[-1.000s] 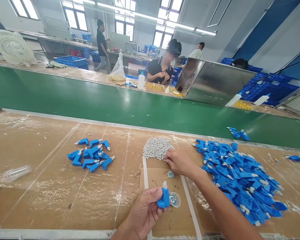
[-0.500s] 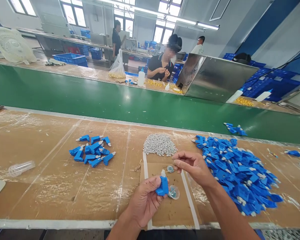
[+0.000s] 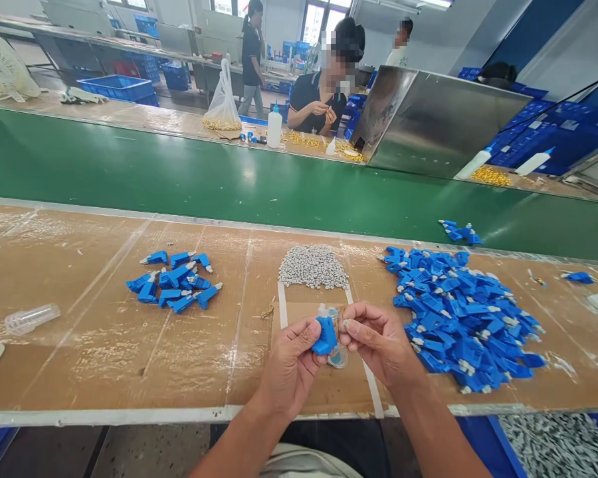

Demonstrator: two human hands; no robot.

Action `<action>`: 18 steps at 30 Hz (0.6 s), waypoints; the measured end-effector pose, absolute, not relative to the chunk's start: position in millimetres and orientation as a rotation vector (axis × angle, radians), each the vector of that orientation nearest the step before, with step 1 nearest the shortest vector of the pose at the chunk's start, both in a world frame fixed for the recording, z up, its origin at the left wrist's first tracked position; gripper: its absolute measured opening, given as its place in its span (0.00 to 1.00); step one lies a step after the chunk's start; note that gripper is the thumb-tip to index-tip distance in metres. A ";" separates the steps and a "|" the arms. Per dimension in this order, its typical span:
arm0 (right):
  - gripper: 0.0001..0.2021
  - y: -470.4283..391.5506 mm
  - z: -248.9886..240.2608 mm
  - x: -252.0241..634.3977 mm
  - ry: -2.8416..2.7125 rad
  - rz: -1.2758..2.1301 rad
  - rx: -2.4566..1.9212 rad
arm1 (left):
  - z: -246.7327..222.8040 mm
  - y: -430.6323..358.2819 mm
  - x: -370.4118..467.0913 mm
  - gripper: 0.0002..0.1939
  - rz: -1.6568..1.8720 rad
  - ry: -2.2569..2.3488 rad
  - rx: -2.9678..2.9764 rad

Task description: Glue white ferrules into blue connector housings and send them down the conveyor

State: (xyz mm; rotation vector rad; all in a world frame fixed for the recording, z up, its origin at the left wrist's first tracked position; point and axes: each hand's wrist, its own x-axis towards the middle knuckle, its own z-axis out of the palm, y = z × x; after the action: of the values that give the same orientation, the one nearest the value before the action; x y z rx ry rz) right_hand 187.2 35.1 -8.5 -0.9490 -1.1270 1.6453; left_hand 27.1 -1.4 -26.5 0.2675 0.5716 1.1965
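Note:
A blue plastic part [image 3: 325,336] with a whitish tip pointing up is pinched in my left hand [image 3: 295,355]. Right beside it, my right hand [image 3: 376,338] has its thumb and index finger pressed together on something too small to make out. Behind and between my hands, small clear dishes [image 3: 337,358] are partly hidden. Just beyond my hands lies a heap of small grey pieces [image 3: 313,267]. A large pile of blue parts [image 3: 468,318] spreads to the right, and a smaller group of blue parts [image 3: 179,282] lies to the left.
A clear plastic tube [image 3: 32,318] lies at the far left. Past the table runs a green belt [image 3: 204,182]. Across it, a person [image 3: 313,99] sits by a metal panel [image 3: 443,126], with white bottles nearby. A blue bin [image 3: 488,441] is below the front edge at right.
My right hand has come down and left, close to the blue part in my left hand. The camera view has tilted downward. A standing person in the background has turned and moved.

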 end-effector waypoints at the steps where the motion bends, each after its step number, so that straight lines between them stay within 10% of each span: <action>1: 0.12 34.3 -8.8 187.5 -1.134 1.643 -0.952 | -25.7 -1.6 27.3 0.13 1.195 0.579 0.284; 18: 0.08 19.5 -0.4 179.0 -1.404 1.338 -1.059 | -27.0 -2.6 27.5 0.15 1.255 0.699 0.464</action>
State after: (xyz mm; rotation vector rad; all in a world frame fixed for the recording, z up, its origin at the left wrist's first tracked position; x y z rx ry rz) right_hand 179.0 19.5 -0.4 -1.0593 -1.4041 1.3384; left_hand 27.5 -2.6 -27.0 0.4639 0.6993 1.2548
